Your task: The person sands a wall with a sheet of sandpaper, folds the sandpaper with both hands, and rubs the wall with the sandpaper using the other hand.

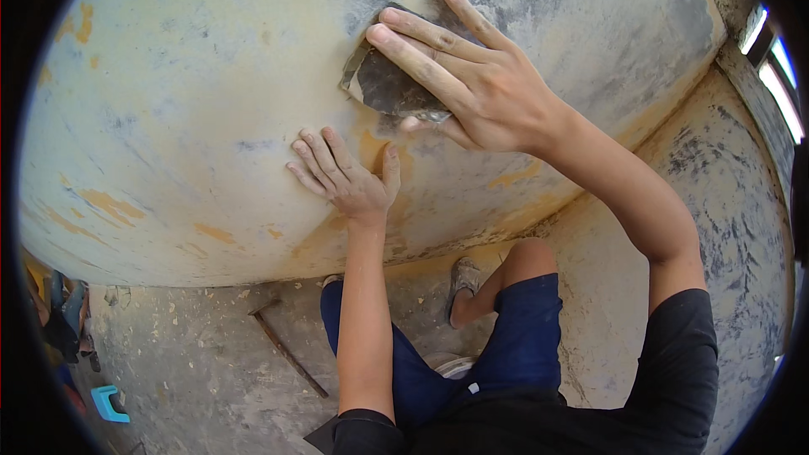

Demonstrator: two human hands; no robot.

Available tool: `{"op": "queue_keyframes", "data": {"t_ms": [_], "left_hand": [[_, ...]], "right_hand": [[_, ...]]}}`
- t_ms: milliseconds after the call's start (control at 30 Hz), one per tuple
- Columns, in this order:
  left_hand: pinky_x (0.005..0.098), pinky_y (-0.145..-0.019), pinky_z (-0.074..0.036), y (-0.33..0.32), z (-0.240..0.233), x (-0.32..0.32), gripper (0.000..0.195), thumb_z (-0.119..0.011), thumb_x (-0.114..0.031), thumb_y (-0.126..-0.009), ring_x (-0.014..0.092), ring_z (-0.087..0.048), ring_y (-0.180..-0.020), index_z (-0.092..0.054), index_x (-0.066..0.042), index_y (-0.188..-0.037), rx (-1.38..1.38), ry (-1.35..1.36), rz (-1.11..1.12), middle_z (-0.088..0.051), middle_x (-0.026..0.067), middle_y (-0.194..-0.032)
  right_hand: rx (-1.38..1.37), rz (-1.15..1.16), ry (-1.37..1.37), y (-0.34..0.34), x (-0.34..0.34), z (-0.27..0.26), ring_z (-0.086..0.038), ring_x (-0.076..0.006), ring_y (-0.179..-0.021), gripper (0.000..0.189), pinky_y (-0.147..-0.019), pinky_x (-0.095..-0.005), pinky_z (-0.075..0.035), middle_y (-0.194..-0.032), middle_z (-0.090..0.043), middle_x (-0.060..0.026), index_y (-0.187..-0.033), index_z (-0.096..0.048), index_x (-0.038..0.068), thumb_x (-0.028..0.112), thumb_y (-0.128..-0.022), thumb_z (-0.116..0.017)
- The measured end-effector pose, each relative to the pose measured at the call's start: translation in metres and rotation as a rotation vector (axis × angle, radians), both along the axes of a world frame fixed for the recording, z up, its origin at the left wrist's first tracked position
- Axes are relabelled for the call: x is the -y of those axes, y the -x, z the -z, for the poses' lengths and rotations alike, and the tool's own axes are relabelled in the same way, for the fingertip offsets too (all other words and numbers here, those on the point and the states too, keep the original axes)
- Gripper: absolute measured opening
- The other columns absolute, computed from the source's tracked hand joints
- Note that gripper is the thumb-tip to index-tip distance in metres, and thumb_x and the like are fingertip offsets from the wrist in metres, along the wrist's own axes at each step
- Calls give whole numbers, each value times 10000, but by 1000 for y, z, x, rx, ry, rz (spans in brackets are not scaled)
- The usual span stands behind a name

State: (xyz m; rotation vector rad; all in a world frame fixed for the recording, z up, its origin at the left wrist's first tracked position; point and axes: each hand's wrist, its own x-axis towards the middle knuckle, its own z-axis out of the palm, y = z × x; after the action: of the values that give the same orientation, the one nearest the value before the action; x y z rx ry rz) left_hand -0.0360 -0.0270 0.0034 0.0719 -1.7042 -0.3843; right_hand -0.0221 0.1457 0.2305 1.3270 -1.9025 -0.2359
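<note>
My right hand (pixel 486 85) presses a dark sheet, apparently sandpaper (pixel 398 85), flat against a large curved surface (pixel 208 95). Its thumb is at the sheet's lower edge, and the fingers lie spread over and beside it. One folded side of the sheet shows a paler backing. Lower and to the left, my left hand (pixel 347 180) rests on the same surface with its fingers apart, holding nothing. Pale dust coats the fingers of both hands. The surface is whitish, with orange-yellow patches and dark grey smears, the darkest around and above the sheet.
A hammer-like tool (pixel 287 347) with a long handle lies on the stained concrete floor (pixel 189 354). A light-blue plastic stool (pixel 110 403) stands at lower left, near another person (pixel 66 316). Between my legs shows a whitish round rim (pixel 454 366). A smeared wall-like panel (pixel 714 202) rises at right.
</note>
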Motion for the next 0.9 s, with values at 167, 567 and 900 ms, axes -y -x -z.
{"op": "queue_keyframes", "data": {"t_ms": [167, 567, 900], "left_hand": [[629, -1245, -95, -1, 0, 3, 918, -502, -624, -995, 407, -172, -1579, -286, 28, -1604, -16, 11, -24, -253, 239, -1676], [633, -1238, -99, -6, -4, 2, 877, -513, -558, -1019, 455, -179, -1561, -261, 53, -1595, 3, 17, 5, -243, 283, -1660], [627, -1240, -96, -4, -1, 0, 882, -515, -553, -1017, 452, -171, -1564, -247, 52, -1600, 29, 2, 9, -232, 282, -1663]], "right_hand": [[-22, 100, -75, -7, -48, 0, -466, -229, -1462, 854, -1302, -536, -120, -1545, -539, -71, -1629, -299, 99, 614, -979, -506], [32, 69, -31, -12, -41, -3, -473, -210, -1455, 796, -1306, -519, -151, -1536, -540, -79, -1648, -261, 190, 546, -993, -539], [71, -82, 32, -4, -2, 1, -500, -220, -1431, 821, -1302, -521, -188, -1500, -571, -92, -1638, -281, 167, 539, -971, -582]]}}
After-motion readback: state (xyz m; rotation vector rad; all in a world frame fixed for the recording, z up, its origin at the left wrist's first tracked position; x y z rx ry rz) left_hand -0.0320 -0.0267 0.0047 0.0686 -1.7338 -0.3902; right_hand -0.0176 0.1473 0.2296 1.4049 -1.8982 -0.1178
